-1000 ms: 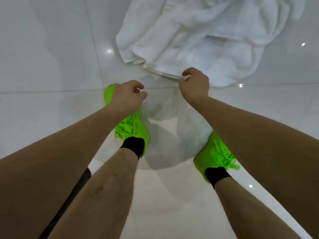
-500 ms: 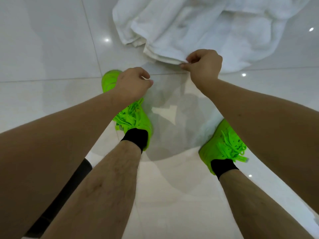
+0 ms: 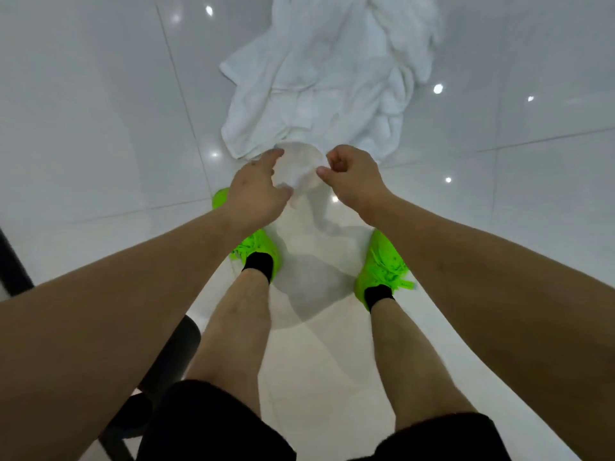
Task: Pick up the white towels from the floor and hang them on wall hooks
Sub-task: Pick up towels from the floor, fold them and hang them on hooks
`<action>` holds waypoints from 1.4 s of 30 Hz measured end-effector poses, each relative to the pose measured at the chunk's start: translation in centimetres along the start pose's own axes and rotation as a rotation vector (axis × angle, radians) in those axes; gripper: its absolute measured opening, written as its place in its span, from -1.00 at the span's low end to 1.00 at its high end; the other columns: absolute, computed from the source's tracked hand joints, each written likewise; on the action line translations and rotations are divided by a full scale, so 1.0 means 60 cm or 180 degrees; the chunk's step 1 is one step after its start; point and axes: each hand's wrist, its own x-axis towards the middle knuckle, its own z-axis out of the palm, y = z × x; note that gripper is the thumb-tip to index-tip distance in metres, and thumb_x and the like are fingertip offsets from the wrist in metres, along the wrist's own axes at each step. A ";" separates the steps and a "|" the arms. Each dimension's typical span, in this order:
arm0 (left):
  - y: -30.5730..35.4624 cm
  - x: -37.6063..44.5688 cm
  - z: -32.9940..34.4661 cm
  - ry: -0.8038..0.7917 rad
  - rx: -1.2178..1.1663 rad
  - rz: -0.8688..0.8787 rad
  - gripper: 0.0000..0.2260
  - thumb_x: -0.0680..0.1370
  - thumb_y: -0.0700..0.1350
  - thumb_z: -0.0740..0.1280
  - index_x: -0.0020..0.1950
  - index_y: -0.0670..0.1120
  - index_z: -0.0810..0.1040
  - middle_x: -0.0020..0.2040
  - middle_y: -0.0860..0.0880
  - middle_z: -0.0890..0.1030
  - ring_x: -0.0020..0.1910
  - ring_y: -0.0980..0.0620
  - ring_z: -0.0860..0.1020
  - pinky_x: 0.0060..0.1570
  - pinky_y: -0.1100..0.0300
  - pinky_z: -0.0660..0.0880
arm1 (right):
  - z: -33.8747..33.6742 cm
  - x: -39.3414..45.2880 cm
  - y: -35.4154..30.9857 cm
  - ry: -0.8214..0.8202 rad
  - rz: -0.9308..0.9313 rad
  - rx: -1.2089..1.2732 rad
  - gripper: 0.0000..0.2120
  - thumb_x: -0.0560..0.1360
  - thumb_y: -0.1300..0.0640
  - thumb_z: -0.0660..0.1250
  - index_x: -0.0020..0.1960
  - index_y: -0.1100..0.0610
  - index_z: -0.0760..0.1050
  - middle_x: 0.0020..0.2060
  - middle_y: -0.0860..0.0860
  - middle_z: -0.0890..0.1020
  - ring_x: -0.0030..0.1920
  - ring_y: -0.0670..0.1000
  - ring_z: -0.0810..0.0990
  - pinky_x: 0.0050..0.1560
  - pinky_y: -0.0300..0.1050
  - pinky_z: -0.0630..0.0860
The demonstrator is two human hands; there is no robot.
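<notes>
Now bent low, a person gathers the near edge of a crumpled white terry towel point(image 3: 319, 81) off a glossy white tiled floor point(image 3: 83, 128).

Right hand point(image 3: 352, 181) pinches the towel's hem between curled fingers; left hand point(image 3: 256, 191), fingers loosely spread, reaches for the same edge but whether it has hold cannot be told. Most of the towel lies heaped just ahead of lime-green trainers point(image 3: 382, 264). A second firm grip further along the hem should lift it evenly.

You stand in what looks like a bathroom: a glossy white tiled floor point(image 3: 100, 128) with thin grout lines mirrors ceiling lights, and a crumpled white towel point(image 3: 319, 94) lies at the top centre of the frame.
</notes>
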 end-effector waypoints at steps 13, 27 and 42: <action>0.637 -0.364 -0.265 0.0350 0.0938 0.1914 -0.38 0.38 -0.01 0.52 0.39 0.13 0.38 0.33 0.09 0.49 0.23 -0.01 0.48 0.10 0.16 0.41 | -0.538 -0.426 -0.399 -0.0028 -0.0922 0.0705 -0.85 0.52 0.23 0.32 -0.21 0.08 0.53 -0.26 0.01 0.59 -0.29 0.00 0.55 -0.29 -0.18 0.47; 1.183 -0.713 -0.363 0.1322 0.1078 0.3456 -0.94 0.49 -0.02 0.39 -0.18 0.09 0.56 -0.18 0.07 0.59 -0.11 0.02 0.53 -0.20 0.19 0.41 | -1.026 -0.852 -0.549 0.1703 -0.1885 -0.1090 -0.68 0.23 -0.05 0.61 -0.23 0.08 0.54 -0.36 -0.08 0.56 -0.34 -0.09 0.55 -0.38 -0.23 0.42; 1.558 -0.623 -0.433 0.2442 0.1162 0.3864 -0.80 0.50 0.11 0.32 -0.19 0.00 0.52 -0.19 -0.01 0.57 -0.12 -0.09 0.50 -0.23 0.12 0.37 | -1.428 -0.799 -0.596 0.3377 -0.1627 -0.1399 -0.71 0.31 0.01 0.56 -0.41 0.01 0.47 -0.44 -0.06 0.51 -0.38 -0.05 0.49 -0.42 -0.16 0.30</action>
